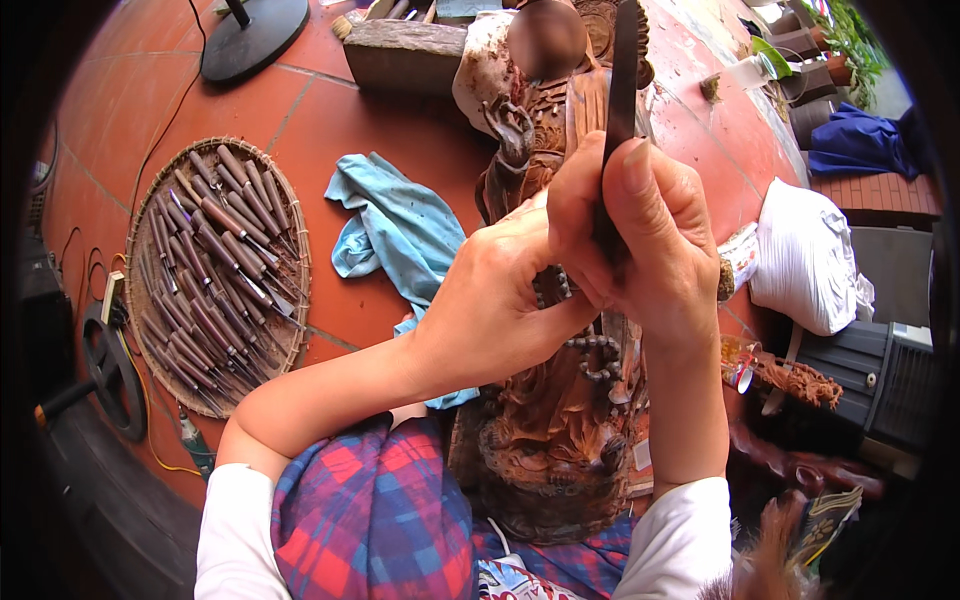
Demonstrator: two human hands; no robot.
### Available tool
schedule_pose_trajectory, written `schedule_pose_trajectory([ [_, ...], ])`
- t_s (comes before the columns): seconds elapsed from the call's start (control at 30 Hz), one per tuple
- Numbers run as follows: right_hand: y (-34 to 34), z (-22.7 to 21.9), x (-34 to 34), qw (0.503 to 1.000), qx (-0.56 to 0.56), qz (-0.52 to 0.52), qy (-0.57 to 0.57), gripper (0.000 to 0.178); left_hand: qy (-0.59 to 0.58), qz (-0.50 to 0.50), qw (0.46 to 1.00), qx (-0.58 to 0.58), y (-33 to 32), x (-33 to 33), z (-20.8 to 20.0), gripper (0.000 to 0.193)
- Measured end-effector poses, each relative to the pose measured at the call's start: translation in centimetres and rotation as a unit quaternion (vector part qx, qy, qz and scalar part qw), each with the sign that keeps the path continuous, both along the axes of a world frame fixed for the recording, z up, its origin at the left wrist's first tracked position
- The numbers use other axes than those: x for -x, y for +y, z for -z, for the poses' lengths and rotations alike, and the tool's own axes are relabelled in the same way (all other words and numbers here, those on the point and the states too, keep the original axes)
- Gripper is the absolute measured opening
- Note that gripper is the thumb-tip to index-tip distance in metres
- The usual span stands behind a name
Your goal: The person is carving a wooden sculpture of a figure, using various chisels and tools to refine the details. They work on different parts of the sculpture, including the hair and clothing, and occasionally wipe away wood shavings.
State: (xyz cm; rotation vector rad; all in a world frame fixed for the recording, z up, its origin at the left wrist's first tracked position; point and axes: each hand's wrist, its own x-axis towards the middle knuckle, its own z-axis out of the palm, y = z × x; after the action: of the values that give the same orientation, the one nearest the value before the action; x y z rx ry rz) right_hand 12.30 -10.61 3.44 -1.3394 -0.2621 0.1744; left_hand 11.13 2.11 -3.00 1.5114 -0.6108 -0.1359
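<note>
A carved brown wooden statue (pixel 540 450) lies lengthwise in front of me, its lower end against my checked-cloth lap. Above its middle, my right hand (pixel 655 235) is closed on a long, dark, flat-sided tool (pixel 622 80), the thumb pressed along it. The tool points away from me; its kind cannot be made out. My left hand (pixel 500 290) meets the right one from the side, thumb and fingers bent in. Its fingertips are partly hidden behind the right hand, and what they hold does not show. Dark beads (pixel 600 372) hang against the statue below both hands.
On the tiled floor at left sits a round woven basket (pixel 135 265) full of wood-handled chisels. A blue cloth (pixel 385 215) lies between it and the statue. A wooden block (pixel 405 55) stands behind. At right are a white sack (pixel 805 255) and a grey case (pixel 850 370).
</note>
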Motion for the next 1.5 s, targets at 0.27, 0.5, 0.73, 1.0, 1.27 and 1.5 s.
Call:
schedule_pose_trajectory([
  [0.27, 0.0, 2.4, -0.9, 0.992, 0.121, 0.004, -0.037, 0.047, -0.015, -0.025, 0.997, -0.068, 0.0, -1.0, 1.6, 0.033],
  [0.5, 0.8, 3.3, -0.5, 0.988, 0.144, -0.009, -0.048, 0.045, -0.051, -0.062, 0.993, -0.085, 0.3, 0.7, 2.6, 0.029],
  [0.73, 1.3, 2.3, 0.2, 0.987, 0.147, -0.010, -0.056, 0.040, -0.062, -0.059, 0.996, -0.023, 0.5, 0.4, 3.3, 0.026],
  [1.0, 2.0, 2.3, -0.7, 0.972, 0.205, -0.094, -0.061, 0.034, -0.046, -0.046, 0.997, 0.043, 0.9, 0.2, 5.4, 0.032],
  [1.27, 3.1, 4.3, -2.9, 0.972, 0.210, -0.040, -0.094, 0.034, 0.024, -0.051, 0.998, 0.033, 1.4, -0.8, 5.4, 0.037],
  [1.5, 2.3, 4.3, -3.2, 0.981, 0.191, -0.023, -0.005, 0.036, 0.046, -0.003, 0.998, -0.047, 1.4, -1.1, 4.2, 0.038],
])
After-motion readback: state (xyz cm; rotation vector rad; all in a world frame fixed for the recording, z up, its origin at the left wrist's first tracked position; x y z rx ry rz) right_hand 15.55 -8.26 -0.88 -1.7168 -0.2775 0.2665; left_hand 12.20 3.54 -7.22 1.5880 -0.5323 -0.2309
